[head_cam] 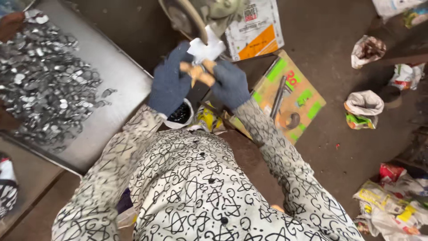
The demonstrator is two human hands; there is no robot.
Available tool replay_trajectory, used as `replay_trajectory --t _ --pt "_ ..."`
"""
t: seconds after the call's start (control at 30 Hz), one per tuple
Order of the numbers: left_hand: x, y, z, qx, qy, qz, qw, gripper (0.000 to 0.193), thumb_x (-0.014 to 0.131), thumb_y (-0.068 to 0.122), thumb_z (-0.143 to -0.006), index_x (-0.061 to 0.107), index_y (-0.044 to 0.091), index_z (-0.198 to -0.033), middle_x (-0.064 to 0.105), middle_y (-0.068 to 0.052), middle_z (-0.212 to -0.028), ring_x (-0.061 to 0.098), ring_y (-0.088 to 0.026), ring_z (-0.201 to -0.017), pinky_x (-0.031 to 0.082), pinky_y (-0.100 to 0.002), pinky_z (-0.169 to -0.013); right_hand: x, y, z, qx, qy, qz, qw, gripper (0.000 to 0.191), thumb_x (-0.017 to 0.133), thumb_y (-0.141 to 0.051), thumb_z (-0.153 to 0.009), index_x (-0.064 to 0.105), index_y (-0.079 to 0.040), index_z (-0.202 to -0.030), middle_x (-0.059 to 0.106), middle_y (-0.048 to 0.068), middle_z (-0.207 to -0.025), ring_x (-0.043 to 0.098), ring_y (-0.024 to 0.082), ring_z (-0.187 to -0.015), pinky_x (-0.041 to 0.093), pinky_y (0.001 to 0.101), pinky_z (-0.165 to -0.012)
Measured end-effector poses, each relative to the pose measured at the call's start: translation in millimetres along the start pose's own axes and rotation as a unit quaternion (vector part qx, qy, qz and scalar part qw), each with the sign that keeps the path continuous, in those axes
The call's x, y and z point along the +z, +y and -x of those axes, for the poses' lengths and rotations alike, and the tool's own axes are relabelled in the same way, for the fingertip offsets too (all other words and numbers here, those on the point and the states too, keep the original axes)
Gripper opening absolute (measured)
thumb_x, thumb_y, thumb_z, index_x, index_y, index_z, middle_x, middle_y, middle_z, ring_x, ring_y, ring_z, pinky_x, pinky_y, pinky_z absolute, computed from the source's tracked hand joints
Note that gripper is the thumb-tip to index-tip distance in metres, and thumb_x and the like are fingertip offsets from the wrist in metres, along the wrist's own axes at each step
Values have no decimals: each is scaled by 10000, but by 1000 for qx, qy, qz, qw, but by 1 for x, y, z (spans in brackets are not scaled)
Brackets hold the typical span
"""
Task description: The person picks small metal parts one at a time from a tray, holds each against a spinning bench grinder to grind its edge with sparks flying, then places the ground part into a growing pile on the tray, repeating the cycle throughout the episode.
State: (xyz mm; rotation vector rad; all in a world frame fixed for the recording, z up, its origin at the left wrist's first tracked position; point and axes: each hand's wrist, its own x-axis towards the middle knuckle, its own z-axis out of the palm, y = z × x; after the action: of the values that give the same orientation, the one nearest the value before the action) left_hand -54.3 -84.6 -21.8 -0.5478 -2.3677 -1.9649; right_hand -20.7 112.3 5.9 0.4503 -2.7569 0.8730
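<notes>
- Dark, littered floor [339, 147] is seen across the right of the frame, with a grey metal tray [120, 80] of shiny discs at the left.
- A small tan piece [199, 74] is held at upper centre, just below a grinding wheel [189, 20].
- The fingers of the gloved left hand [169, 82] and right hand [230, 82] are closed on that piece from both sides.
- Grinding appears to be in hand; steady pressure against the wheel would be called for next.
- Its long axis seems to run roughly across the frame, though this cannot be told surely.
</notes>
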Motion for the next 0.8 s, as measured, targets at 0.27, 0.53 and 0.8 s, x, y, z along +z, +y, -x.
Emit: replay_trajectory --t 0.27,0.53,0.8 --pt "24 -44 -53 84 -55 -378 920 271 727 420 -968 696 151 -979 629 -94 -866 644 -305 -792 476 -465 -709 16 52 -18 73 32 17 997 305 818 -335 -922 693 -98 -1069 683 92 -901 703 284 -788 552 371 -682" --pt "47 -59 -40 90 -64 -464 879 244 679 268 -949 635 126 -1143 613 -53 -806 646 -258 -739 474 -444 -671 -18 101 -70 -176 -130 45 975 336 839 -286 -900 730 -92 -1152 634 91 -873 657 308 -803 507 425 -645" --pt "37 -48 -30 114 -43 -391 912 147 652 267 -962 660 176 -1078 667 -53 -891 662 -272 -839 483 -437 -757 1 70 -31 21 16 -80 996 351 804 -297 -980 710 -28 -1185 669 91 -943 660 241 -843 552 384 -744"
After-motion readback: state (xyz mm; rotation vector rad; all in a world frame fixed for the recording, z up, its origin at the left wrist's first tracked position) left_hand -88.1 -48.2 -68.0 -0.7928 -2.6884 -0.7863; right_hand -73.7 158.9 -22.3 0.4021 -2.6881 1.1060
